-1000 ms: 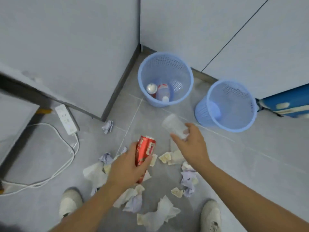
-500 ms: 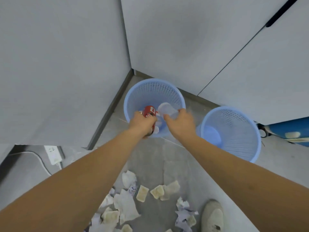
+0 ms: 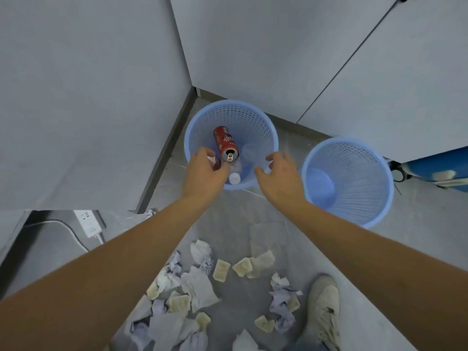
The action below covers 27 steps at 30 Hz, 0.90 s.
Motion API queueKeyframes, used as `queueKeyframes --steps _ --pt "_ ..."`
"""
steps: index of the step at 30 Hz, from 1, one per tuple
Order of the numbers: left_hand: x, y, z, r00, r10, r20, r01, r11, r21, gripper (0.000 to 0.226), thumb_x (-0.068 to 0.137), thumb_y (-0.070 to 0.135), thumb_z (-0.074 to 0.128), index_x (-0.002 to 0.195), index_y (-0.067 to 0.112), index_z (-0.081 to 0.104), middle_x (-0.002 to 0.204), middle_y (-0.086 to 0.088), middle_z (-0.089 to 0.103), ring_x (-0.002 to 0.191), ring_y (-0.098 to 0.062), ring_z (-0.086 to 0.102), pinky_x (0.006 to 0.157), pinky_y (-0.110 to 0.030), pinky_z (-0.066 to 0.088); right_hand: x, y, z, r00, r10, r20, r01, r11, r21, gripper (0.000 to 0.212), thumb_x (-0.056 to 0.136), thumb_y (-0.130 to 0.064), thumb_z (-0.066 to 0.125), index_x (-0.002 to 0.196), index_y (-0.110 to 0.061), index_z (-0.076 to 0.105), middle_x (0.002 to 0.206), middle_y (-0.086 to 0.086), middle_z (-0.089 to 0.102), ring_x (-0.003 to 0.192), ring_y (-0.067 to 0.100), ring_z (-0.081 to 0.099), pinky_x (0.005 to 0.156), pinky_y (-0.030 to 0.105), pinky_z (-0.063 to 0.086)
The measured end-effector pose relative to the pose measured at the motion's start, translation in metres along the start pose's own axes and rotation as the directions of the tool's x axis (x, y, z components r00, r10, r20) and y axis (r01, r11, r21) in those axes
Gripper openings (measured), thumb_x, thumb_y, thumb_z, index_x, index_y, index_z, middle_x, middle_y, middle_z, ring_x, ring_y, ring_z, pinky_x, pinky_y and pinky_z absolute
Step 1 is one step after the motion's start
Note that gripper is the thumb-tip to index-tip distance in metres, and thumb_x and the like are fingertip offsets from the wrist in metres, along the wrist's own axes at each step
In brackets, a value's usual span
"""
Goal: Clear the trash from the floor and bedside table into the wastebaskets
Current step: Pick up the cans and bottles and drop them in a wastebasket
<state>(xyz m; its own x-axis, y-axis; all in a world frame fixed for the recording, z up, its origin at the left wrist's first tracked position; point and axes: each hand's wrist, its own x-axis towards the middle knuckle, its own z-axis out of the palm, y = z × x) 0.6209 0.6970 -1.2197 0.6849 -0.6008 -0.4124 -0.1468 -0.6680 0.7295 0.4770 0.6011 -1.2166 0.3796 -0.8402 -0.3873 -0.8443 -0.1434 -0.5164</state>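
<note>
A red soda can and a clear plastic cup are inside the left blue wastebasket, free of my fingers. A white-capped bottle lies at the basket's bottom. My left hand hovers over the near rim with loose, empty fingers. My right hand hangs spread and empty over the right side of the same rim. Crumpled tissues and paper scraps litter the floor below my arms. The second blue wastebasket to the right looks empty.
Grey walls meet in a corner behind the baskets. A white power strip with its cable lies on the floor at left. A blue object sits at the right edge. My shoe stands beside the scraps.
Both hands carried the can and the cup over the left basket and let them go. The can and cup now sit inside it, and my fingers have opened.
</note>
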Motion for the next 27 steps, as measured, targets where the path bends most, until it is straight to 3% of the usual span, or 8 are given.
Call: queueKeyframes --steps 3,8,11,14,19,27 --pt "-0.032 -0.004 -0.012 1.0 0.007 -0.001 -0.007 1.0 0.025 0.02 0.087 0.026 0.07 0.099 0.024 0.054 0.093 0.001 0.065 0.087 -0.021 0.064 0.077 -0.044 0.055 -0.04 0.013 -0.013 0.999 -0.016 0.035 0.017 1.0 -0.021 0.029 0.095 -0.036 0.059 0.118 -0.018 0.057 0.115 0.004 0.061 0.1 0.026 0.061 0.081 0.038 0.048" --pt "-0.085 -0.001 -0.015 0.999 -0.042 -0.024 0.045 0.994 0.099 0.024 0.086 0.031 0.066 0.106 0.028 0.053 0.094 0.004 0.063 0.086 -0.019 0.064 0.078 -0.046 0.057 -0.096 0.032 -0.047 0.984 -0.104 0.147 0.113 0.992 -0.054 0.027 0.096 -0.032 0.059 0.119 -0.018 0.057 0.109 0.003 0.063 0.095 0.022 0.062 0.079 0.037 0.051" --pt "-0.116 0.013 -0.012 0.992 -0.093 -0.085 0.103 0.985 0.135 0.026 0.084 0.039 0.064 0.105 0.031 0.052 0.096 0.004 0.064 0.086 -0.019 0.065 0.08 -0.048 0.057 -0.104 0.042 -0.071 0.96 -0.213 0.181 0.228 0.971 -0.07 0.027 0.097 -0.033 0.057 0.12 -0.019 0.057 0.11 0.001 0.064 0.089 0.018 0.058 0.074 0.032 0.043" --pt "-0.151 0.038 -0.012 0.983 -0.126 -0.136 0.147 0.977 0.156 0.028 0.085 0.042 0.061 0.108 0.03 0.05 0.097 0.004 0.064 0.086 -0.019 0.065 0.079 -0.046 0.058 -0.102 0.046 -0.099 0.921 -0.278 0.274 0.319 0.94 -0.119 0.032 0.098 -0.036 0.055 0.126 -0.02 0.055 0.118 0.001 0.063 0.095 0.021 0.06 0.076 0.032 0.04" --pt "-0.204 0.067 -0.001 0.937 -0.24 -0.255 0.273 0.957 0.101 0.031 0.093 0.039 0.061 0.118 0.023 0.052 0.102 0.001 0.065 0.087 -0.019 0.066 0.075 -0.038 0.057 -0.114 0.052 -0.138 0.836 -0.356 0.418 0.444 0.886 -0.131 0.037 0.099 -0.04 0.053 0.13 -0.02 0.053 0.125 0.003 0.059 0.103 0.027 0.061 0.085 0.039 0.049" --pt "-0.298 0.067 -0.03 0.847 -0.345 -0.406 0.363 0.931 -0.034 0.03 0.09 0.046 0.059 0.114 0.032 0.049 0.099 0.009 0.062 0.083 -0.016 0.065 0.071 -0.048 0.059 -0.153 0.024 -0.144 0.717 -0.458 0.525 0.595 0.795 -0.118 0.033 0.099 -0.042 0.054 0.126 -0.023 0.053 0.121 -0.002 0.058 0.098 0.018 0.057 0.081 0.03 0.041"
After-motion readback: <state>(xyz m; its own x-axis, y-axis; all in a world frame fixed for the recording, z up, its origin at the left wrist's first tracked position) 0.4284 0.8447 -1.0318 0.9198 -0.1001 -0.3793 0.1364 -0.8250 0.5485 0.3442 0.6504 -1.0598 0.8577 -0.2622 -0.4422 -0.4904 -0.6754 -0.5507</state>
